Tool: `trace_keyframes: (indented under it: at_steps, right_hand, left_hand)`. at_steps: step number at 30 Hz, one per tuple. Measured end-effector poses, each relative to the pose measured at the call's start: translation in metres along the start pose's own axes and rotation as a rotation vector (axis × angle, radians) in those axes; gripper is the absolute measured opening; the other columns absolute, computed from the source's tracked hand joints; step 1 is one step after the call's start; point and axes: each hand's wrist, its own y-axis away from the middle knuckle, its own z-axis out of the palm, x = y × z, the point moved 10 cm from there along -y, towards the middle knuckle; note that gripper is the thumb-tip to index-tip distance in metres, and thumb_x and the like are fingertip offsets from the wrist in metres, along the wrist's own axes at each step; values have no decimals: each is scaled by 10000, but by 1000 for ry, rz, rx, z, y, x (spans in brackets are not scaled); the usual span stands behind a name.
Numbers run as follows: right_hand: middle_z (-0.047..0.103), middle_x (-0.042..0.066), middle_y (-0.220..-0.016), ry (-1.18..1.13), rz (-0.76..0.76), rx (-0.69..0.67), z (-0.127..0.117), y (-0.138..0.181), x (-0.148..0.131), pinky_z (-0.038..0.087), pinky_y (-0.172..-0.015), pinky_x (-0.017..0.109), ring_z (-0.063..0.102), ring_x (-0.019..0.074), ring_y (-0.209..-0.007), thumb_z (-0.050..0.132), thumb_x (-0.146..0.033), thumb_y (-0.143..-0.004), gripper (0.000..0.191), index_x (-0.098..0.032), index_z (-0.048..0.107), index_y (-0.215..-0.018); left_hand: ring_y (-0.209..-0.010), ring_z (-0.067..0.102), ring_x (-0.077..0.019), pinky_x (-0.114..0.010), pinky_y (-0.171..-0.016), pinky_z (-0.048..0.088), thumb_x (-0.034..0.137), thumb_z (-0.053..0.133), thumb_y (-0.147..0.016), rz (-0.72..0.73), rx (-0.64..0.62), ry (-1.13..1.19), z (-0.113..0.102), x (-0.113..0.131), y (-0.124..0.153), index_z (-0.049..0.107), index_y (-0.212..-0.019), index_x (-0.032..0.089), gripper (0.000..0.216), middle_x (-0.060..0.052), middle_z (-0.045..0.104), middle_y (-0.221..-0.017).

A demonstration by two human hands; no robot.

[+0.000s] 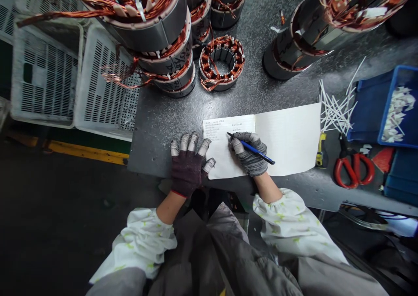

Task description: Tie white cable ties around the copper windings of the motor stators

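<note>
An open notebook (287, 139) lies on the dark worktable, with rows of handwriting on its left page and a blank right page. In a grey glove, my right hand (250, 153) is closed around a blue pen (257, 152), whose dark tip points at the left page near the writing. My left hand (189, 163), in a dark maroon glove with taped fingertips, lies flat with fingers spread on the tabletop. Its thumb rests at the notebook's left edge. Beyond the notebook sits a single copper-wound stator (206, 76).
Stacked stators (176, 65) stand at the back left, more (284, 56) at the back right. On the right are white strips (338, 109), red-handled scissors (346, 174), a yellow-and-black tool (322, 152) and a blue bin (369, 100). White crates (81, 74) stand left of the table.
</note>
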Motion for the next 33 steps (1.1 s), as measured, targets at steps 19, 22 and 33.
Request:
trace_keyframes:
  at_steps: [19,22,33]
  right_hand:
    - [805,27,-952,31,-121,12,0,-2,-15,665,-812,350,773,202,-855,705,-292,-880,119,-253,746,-985]
    - [807,33,-956,41,-106,6,1,-2,-12,666,-808,359,776,208,-852,706,-312,-884,130,-253,748,-991]
    - [809,27,-957,13,-111,8,0,-2,-13,667,-805,334,775,194,-848,714,-299,-886,132,-249,758,-1000]
  left_hand:
    - [-1562,289,-415,-680,-1254,156,559,547,-982,11,-5,-11,-1,0,0,469,-1564,273,654,-163,376,-1667]
    - [-1558,297,-418,-682,-1252,164,560,550,-979,6,-14,-2,-1,0,-1,491,-1550,283,637,-162,384,-1663]
    - [-1569,253,-445,-713,-1244,133,568,558,-967,4,-96,-4,3,2,-4,517,-1528,353,602,-163,319,-1694]
